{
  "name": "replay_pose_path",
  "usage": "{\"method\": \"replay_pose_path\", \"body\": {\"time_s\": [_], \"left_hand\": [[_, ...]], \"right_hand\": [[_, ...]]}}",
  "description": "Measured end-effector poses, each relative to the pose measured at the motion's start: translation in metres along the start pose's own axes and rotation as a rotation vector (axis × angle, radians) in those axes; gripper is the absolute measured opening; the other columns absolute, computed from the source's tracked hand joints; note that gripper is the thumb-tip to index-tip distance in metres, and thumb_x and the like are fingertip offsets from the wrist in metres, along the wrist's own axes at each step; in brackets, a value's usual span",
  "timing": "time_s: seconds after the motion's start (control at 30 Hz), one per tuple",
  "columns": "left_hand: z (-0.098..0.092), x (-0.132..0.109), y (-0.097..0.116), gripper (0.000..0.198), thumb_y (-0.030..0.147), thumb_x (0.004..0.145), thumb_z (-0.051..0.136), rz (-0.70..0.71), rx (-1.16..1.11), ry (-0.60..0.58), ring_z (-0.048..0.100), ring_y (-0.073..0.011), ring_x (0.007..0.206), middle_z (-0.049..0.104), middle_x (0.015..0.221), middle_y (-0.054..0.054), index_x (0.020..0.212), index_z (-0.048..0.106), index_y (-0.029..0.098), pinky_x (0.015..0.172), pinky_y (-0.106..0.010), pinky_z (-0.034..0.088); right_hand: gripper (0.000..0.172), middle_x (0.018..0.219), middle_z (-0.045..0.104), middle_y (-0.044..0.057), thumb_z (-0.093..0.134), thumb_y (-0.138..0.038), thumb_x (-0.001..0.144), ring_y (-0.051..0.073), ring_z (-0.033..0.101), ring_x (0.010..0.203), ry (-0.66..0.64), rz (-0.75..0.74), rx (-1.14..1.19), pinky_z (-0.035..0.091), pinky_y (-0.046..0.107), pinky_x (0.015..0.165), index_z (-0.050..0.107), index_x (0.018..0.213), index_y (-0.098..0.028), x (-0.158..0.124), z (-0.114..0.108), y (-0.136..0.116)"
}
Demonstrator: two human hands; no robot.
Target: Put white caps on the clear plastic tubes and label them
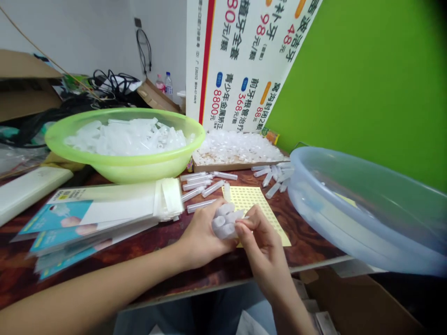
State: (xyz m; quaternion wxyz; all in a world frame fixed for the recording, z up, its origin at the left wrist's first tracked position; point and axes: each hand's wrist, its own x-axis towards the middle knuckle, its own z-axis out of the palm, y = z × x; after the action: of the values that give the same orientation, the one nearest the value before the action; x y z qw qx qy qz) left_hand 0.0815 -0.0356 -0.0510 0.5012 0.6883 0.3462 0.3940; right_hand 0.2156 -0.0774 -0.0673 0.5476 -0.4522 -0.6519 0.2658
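Left hand (204, 235) curled around a small bunch of frosted plastic tubes (223, 223), fingers closed in a firm grasp. Right hand (260, 249) just beside it, thumb and forefinger pinched on one tube (240, 215) at the edge of the bunch, the exact hold partly hidden. Bunch held in the air between both hands, low over a yellow dotted sheet (258, 204).

Just past the sheet, two loose groups of tubes on a wood-grain table (307, 242): loose tubes on the left (199, 186), loose tubes on the right (272, 177). Only a modest number out in the open, compared with a green plastic bowl (122, 160) heaped almost to the rim with more tubes (125, 137). Behind that, a wooden board (237, 165) thickly covered with small white pieces, too small to identify, nearly all its surface taken up.

On the left, a stack of flat packets with blue labels (98, 214), fanned slightly, contents impossible to tell. On the right, a pale blue plastic basin (300, 172), tilted against a green wall (359, 79), its inside showing no clear pile of tubes.
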Motion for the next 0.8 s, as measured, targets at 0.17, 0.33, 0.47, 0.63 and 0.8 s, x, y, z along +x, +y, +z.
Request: {"method": "replay_pose_path", "body": {"time_s": [0.17,0.33,0.47,0.63,0.8], "left_hand": [[0.0,0.004,-0.004,0.033,0.013,0.059,0.073,-0.076,-0.163,0.061,0.045,-0.0096,0.06,0.053,0.069,0.005,0.08,0.047,0.017,0.054,-0.02,0.036],[-0.001,0.005,-0.009,0.039,0.012,0.057,0.075,-0.137,-0.181,0.083,0.048,-0.0104,0.064,0.056,0.074,0.004,0.088,0.05,0.016,0.058,-0.021,0.039],[-0.001,0.005,-0.008,0.037,0.012,0.058,0.076,-0.116,-0.239,0.08,0.049,-0.0106,0.067,0.056,0.074,0.004,0.083,0.049,0.017,0.062,-0.021,0.041],[-0.005,0.003,-0.005,0.038,0.01,0.057,0.075,-0.138,-0.318,0.034,0.05,-0.01,0.066,0.055,0.072,0.006,0.082,0.049,0.017,0.061,-0.02,0.042],[-0.009,0.003,-0.01,0.038,0.007,0.054,0.074,-0.102,-0.212,-0.063,0.05,-0.0105,0.068,0.054,0.075,0.006,0.083,0.051,0.017,0.062,-0.02,0.04]], "right_hand": [[0.026,0.096,0.042,0.003,0.049,-0.023,0.091,0.017,0.044,0.086,0.141,-0.164,-0.243,0.037,0.031,0.077,0.045,0.116,-0.025,0.002,0.001,-0.006],[0.009,0.091,0.051,0.004,0.046,-0.026,0.093,0.017,0.05,0.084,0.101,-0.259,-0.281,0.04,0.031,0.074,0.052,0.096,-0.021,0.076,-0.013,-0.025],[0.017,0.106,0.058,0.01,0.045,-0.025,0.092,0.022,0.052,0.099,-0.359,-0.045,-0.777,0.039,0.036,0.086,0.057,0.101,-0.017,0.177,0.005,-0.001],[0.025,0.107,0.062,0.008,0.063,-0.023,0.085,0.02,0.06,0.092,-0.71,0.14,-0.827,0.049,0.036,0.081,0.06,0.108,-0.016,0.25,0.05,0.053],[0.029,0.119,0.058,0.009,0.055,-0.031,0.091,0.02,0.06,0.1,-0.799,0.242,-0.754,0.052,0.041,0.084,0.056,0.117,-0.017,0.261,0.071,0.079]]}}
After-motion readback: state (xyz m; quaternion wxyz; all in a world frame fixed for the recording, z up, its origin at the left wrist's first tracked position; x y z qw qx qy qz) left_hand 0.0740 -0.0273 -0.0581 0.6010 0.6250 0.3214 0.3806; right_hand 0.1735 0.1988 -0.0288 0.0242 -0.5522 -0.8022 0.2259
